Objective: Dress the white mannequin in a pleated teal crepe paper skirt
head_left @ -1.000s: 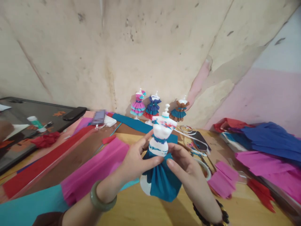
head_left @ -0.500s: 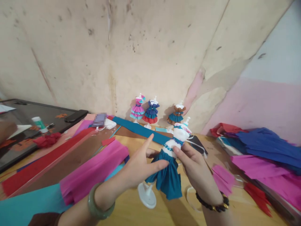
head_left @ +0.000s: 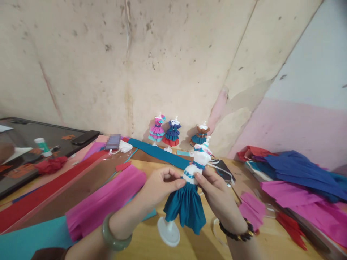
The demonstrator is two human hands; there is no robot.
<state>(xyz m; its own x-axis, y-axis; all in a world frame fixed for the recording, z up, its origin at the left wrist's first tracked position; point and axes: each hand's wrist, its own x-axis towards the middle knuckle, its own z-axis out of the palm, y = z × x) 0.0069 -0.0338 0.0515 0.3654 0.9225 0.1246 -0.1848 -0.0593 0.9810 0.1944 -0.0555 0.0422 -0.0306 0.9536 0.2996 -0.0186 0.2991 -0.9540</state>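
Observation:
A small white dress form [head_left: 203,157] leans to the right in front of me, patterned in blue and teal on its torso. Around its waist hangs a gathered teal paper skirt [head_left: 185,206], and the round white base [head_left: 168,232] shows below it. My left hand [head_left: 159,186] is closed, thumb and fingers pinching the skirt's top edge at the left of the waist. On the other side, my right hand [head_left: 217,191] is closed round the form's waist, its thumb over the front. The fingers behind the form are partly hidden.
Three dressed miniature forms, one in a pink dress [head_left: 157,127], stand against the wall. Strips such as the teal paper [head_left: 159,151] and magenta paper [head_left: 108,200] lie leftward. A glue stick [head_left: 42,146] stands farther left. Blue paper [head_left: 300,169] is piled at right.
My left hand has gone from spread fingers to a pinch on the skirt's upper edge. The dress form has shifted slightly left in view, and the skirt now hangs fuller across the front.

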